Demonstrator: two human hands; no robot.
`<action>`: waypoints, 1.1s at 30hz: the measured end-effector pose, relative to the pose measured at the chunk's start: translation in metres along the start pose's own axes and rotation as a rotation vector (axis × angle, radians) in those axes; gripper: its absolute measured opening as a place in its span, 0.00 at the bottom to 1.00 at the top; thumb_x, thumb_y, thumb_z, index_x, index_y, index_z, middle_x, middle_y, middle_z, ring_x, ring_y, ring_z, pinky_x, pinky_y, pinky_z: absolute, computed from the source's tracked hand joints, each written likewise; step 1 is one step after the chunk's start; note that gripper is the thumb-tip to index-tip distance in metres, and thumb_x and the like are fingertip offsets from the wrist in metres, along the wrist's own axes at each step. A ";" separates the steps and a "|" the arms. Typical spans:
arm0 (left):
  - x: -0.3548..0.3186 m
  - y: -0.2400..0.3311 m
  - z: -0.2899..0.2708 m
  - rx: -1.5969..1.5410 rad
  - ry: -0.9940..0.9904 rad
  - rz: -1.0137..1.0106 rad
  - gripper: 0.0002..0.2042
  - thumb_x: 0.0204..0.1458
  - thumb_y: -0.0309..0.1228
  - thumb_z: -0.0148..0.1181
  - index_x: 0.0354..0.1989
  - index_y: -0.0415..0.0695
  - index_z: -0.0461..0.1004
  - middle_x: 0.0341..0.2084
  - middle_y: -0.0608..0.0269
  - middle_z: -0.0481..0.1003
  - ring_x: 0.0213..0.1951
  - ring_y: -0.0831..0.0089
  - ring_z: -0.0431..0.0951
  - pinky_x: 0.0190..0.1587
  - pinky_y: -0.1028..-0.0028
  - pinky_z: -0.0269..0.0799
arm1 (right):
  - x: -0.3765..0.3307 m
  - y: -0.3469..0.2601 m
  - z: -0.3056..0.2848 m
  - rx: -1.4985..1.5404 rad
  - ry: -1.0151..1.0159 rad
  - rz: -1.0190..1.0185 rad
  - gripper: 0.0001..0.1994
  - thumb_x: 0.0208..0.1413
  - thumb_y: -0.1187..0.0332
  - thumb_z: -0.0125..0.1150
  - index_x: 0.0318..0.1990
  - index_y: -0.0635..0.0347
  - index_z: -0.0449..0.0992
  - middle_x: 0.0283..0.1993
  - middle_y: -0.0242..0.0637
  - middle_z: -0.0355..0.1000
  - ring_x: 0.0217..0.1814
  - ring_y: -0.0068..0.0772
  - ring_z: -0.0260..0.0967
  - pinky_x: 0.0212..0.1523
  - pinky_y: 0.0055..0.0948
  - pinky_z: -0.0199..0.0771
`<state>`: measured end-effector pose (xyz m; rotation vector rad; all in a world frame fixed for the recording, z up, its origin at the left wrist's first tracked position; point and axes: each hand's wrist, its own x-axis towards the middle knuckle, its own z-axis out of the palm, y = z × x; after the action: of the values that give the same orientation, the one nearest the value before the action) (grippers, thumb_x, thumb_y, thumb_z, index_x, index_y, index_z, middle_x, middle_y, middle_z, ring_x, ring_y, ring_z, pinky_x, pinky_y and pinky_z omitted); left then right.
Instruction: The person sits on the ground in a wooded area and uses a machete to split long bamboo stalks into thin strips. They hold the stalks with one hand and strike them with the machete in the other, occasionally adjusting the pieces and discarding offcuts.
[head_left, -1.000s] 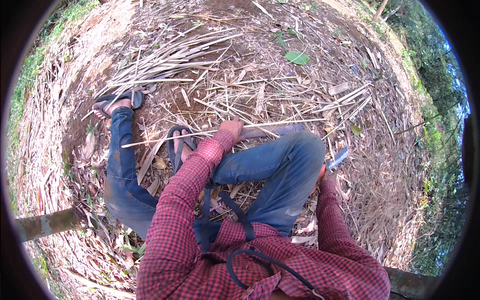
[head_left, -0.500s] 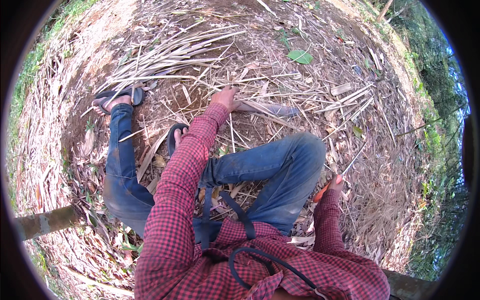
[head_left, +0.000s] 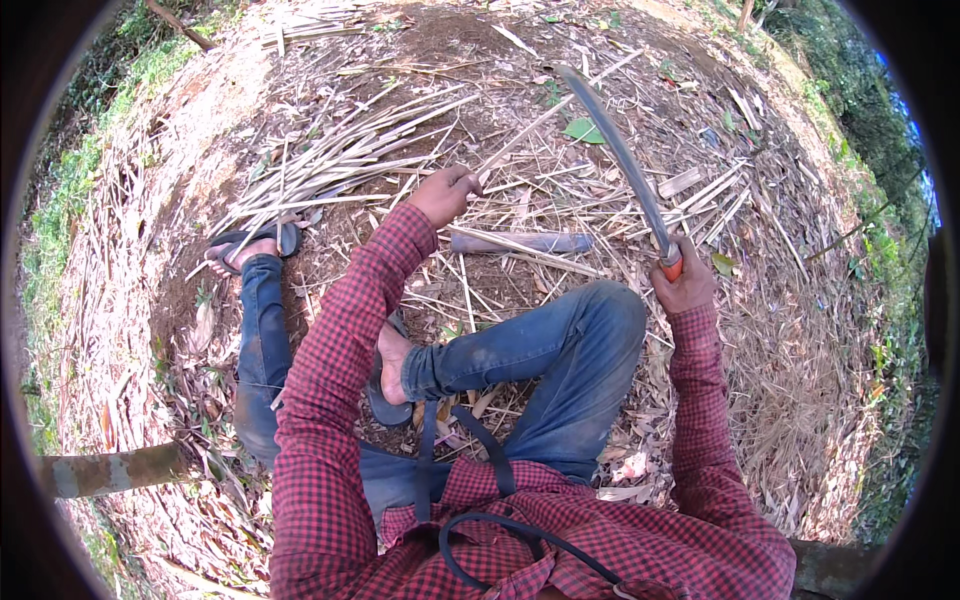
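My left hand [head_left: 445, 196] is closed, pinching one end of a thin, pale split strip [head_left: 561, 107] of wood or bamboo that slants away to the upper right. In my right hand [head_left: 688, 286] I grip the orange handle of a long machete [head_left: 622, 155]. Its dark, slightly curved blade points up and away, and its far part comes close to the strip or crosses it; whether they touch I cannot tell. A short greyish log [head_left: 535, 242] lies on the ground between my hands, with a pale strip across it.
A bundle of pale split strips [head_left: 350, 150] lies ahead on the left, near my sandalled foot [head_left: 255, 250]. Loose strips [head_left: 712, 200] and dry leaves cover the ground at right. My bent knee [head_left: 610, 315] rises below the log. A pole [head_left: 115, 470] juts in at left.
My right hand has come up and forward from beside my hip, swinging the machete up. My left hand has lifted from near the log and now holds out a strip.
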<state>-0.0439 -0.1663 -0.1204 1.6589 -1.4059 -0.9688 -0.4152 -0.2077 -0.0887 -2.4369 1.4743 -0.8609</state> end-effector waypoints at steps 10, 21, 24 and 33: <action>-0.029 0.018 -0.032 0.533 0.359 0.027 0.16 0.53 0.41 0.46 0.37 0.40 0.73 0.27 0.52 0.75 0.32 0.59 0.76 0.38 0.65 0.69 | 0.062 -0.080 0.046 0.144 -0.324 -0.209 0.21 0.41 0.63 0.56 0.44 0.61 0.67 0.28 0.50 0.71 0.33 0.50 0.71 0.37 0.39 0.70; -0.060 -0.107 -0.002 0.809 0.216 -0.276 0.17 0.55 0.45 0.44 0.46 0.50 0.69 0.31 0.51 0.76 0.33 0.58 0.77 0.38 0.60 0.72 | 0.008 0.056 0.063 0.071 -0.373 0.240 0.31 0.42 0.49 0.61 0.49 0.65 0.69 0.40 0.52 0.72 0.45 0.44 0.71 0.47 0.34 0.69; -0.046 -0.110 0.002 0.866 0.226 -0.298 0.17 0.54 0.43 0.47 0.50 0.51 0.65 0.31 0.52 0.76 0.33 0.58 0.77 0.37 0.61 0.73 | -0.057 0.118 0.068 0.095 -0.450 0.290 0.27 0.44 0.52 0.59 0.46 0.66 0.70 0.39 0.51 0.73 0.44 0.42 0.71 0.45 0.33 0.69; 0.031 -0.141 0.009 1.003 0.027 -0.347 0.15 0.53 0.42 0.49 0.45 0.50 0.71 0.37 0.54 0.75 0.38 0.62 0.76 0.41 0.64 0.72 | -0.207 0.128 0.108 0.526 -0.165 0.618 0.19 0.46 0.69 0.61 0.45 0.68 0.70 0.40 0.41 0.72 0.41 0.27 0.69 0.44 0.27 0.68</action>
<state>0.0123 -0.1803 -0.2530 2.6881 -1.7529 -0.3770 -0.5241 -0.1113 -0.3112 -1.5130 1.5527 -0.7546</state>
